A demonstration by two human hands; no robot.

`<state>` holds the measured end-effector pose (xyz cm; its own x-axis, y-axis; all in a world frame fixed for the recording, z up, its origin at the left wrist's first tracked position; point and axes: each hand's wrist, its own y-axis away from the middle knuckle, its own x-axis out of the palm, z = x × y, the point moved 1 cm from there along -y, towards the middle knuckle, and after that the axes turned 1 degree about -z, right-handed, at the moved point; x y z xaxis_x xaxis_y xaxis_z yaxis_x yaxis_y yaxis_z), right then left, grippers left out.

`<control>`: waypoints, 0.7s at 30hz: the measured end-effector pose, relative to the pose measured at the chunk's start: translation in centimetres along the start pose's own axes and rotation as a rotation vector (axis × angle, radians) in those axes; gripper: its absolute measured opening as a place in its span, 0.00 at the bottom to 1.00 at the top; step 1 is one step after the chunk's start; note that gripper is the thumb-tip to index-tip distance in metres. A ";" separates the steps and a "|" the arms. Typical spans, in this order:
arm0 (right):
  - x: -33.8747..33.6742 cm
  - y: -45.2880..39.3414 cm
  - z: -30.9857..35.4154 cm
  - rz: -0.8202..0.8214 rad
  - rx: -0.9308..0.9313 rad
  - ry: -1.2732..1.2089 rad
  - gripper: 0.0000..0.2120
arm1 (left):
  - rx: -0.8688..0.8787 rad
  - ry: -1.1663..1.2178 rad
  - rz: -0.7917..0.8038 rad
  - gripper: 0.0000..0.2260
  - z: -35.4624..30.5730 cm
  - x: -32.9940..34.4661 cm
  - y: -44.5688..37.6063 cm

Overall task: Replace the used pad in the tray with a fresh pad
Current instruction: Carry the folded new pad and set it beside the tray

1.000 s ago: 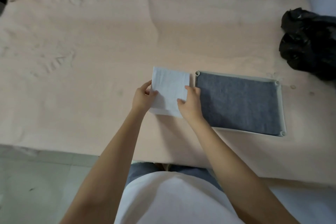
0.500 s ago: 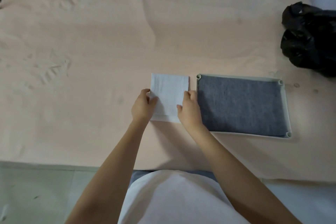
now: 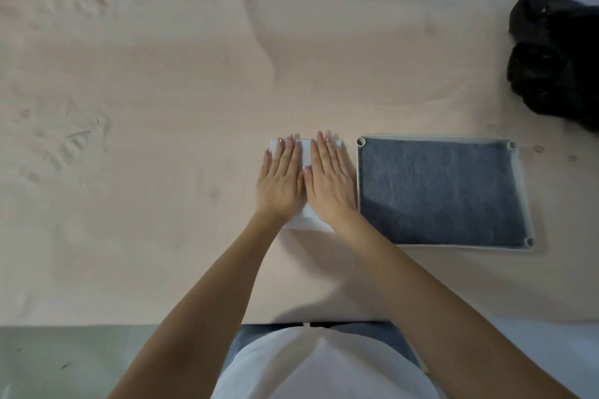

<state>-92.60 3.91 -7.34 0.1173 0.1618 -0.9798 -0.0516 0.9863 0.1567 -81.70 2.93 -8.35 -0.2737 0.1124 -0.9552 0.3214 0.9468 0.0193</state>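
Note:
A folded white pad [image 3: 306,220] lies on the pink sheet just left of the tray. My left hand [image 3: 280,180] and my right hand [image 3: 329,181] lie flat on it side by side, fingers straight, covering most of it. Only its far edge, a strip between the hands and its near edge show. The pale green tray [image 3: 525,191] sits to the right, its near left corner close to my right hand. A grey-blue pad [image 3: 437,191] fills the tray's floor.
The pink sheet [image 3: 162,139] covers a wide bed-like surface, rumpled at the left. A black plastic bag [image 3: 557,58] lies at the far right, beyond the tray. The surface's near edge runs below my forearms, with grey floor [image 3: 64,363] at the lower left.
Both hands held the white pad by its near side edges before. Now they lie flat on top of it, pressing it onto the sheet. The view has moved closer.

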 end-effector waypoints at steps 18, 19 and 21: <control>0.7 -1.0 -0.7 -0.005 0.010 0.067 0.26 | -0.088 0.056 0.003 0.23 1.3 0.3 -0.6; 0.4 -0.5 -0.7 -0.046 0.009 0.011 0.26 | -0.120 0.052 -0.012 0.24 1.8 -0.2 -0.2; -0.1 1.2 -0.4 -0.125 -0.012 -0.094 0.25 | -0.114 0.016 -0.033 0.24 2.5 -1.1 1.4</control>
<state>-93.10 5.07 -7.12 0.2163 0.0403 -0.9755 -0.0429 0.9986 0.0318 -78.72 3.34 -8.01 -0.2968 0.0844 -0.9512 0.2066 0.9782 0.0224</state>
